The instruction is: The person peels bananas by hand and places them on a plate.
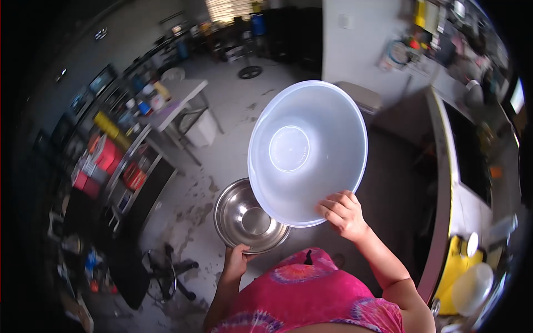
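Note:
My right hand [342,213] is closed on the near rim of a large, translucent white plastic bowl [327,161]. The bowl is tilted so its hollow inside faces me, and nothing lies in it. Lower and to the left, my left hand [237,260] grips the near edge of a smaller stainless steel mixing bowl [230,213]. Its inside faces up and shows bare metal. The plastic bowl overlaps the steel bowl's right side in this view and hides part of it. Both bowls are held in the air over the floor.
A white table [183,94] with bottles and jars stands ahead to the left, a white bin [201,129] beneath it. Shelving with red containers [108,154] and an office chair [169,272] are on the left. On the right are a counter edge [444,166] and a yellow container [455,272].

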Action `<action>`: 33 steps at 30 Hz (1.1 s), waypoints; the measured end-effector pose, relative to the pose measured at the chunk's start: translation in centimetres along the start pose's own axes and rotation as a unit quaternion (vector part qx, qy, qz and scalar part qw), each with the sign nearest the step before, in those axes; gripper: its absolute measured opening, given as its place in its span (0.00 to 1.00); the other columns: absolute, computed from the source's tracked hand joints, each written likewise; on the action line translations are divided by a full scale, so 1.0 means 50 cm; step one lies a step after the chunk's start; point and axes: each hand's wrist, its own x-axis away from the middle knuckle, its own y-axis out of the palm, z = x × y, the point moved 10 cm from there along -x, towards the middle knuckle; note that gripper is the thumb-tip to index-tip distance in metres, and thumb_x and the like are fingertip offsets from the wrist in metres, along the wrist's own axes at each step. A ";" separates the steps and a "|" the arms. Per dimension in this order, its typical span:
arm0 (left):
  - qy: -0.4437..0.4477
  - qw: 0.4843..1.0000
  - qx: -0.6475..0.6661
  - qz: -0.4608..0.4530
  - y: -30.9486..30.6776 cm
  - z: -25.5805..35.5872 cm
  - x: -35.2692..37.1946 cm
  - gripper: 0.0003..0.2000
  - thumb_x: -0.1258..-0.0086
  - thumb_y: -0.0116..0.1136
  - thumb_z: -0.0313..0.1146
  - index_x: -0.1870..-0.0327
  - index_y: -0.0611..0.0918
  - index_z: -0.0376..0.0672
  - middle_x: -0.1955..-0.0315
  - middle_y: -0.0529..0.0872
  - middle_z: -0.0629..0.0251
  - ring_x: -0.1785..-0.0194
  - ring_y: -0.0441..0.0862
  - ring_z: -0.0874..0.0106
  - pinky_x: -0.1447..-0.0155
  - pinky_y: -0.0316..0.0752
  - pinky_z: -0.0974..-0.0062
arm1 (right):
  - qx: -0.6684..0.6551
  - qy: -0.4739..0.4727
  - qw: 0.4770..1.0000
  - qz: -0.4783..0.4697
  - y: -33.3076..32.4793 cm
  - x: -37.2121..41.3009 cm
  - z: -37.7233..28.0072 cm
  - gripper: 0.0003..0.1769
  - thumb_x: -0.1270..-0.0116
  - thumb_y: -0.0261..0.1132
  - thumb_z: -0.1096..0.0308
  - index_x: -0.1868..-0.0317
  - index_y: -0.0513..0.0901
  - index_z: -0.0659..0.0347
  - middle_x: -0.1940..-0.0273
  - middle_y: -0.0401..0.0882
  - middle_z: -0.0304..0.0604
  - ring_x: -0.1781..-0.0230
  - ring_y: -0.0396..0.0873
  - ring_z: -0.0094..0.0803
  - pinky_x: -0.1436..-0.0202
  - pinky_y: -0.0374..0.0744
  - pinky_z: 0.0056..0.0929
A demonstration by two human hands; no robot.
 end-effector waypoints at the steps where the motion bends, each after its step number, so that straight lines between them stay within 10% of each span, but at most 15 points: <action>1: 0.003 0.999 0.003 0.039 -0.061 0.001 0.002 0.19 0.47 0.45 0.20 0.50 0.69 0.32 0.60 0.77 0.53 0.61 0.81 0.60 0.60 0.82 0.65 | -0.018 -0.011 1.000 0.010 0.030 -0.032 -0.015 0.17 0.53 0.60 0.71 0.59 0.79 0.57 0.61 0.76 0.34 0.60 0.73 0.30 0.53 0.70 0.31; 15: 0.120 0.896 0.226 0.362 -0.516 0.075 0.022 0.24 0.48 0.49 0.20 0.45 0.67 0.38 0.55 0.76 0.55 0.55 0.79 0.60 0.53 0.80 0.61 | -0.319 -0.149 0.933 -0.079 0.556 -0.403 -0.180 0.15 0.60 0.60 0.83 0.69 0.78 0.56 0.69 0.71 0.36 0.68 0.72 0.33 0.60 0.70 0.32; 33: 0.232 0.770 0.339 0.488 -0.831 0.469 -0.139 0.25 0.49 0.47 0.22 0.46 0.64 0.34 0.54 0.74 0.50 0.52 0.78 0.56 0.52 0.79 0.60 | -0.403 -0.352 0.840 -0.088 1.095 -0.946 -0.413 0.13 0.58 0.63 0.77 0.68 0.81 0.55 0.69 0.67 0.35 0.65 0.71 0.30 0.50 0.71 0.39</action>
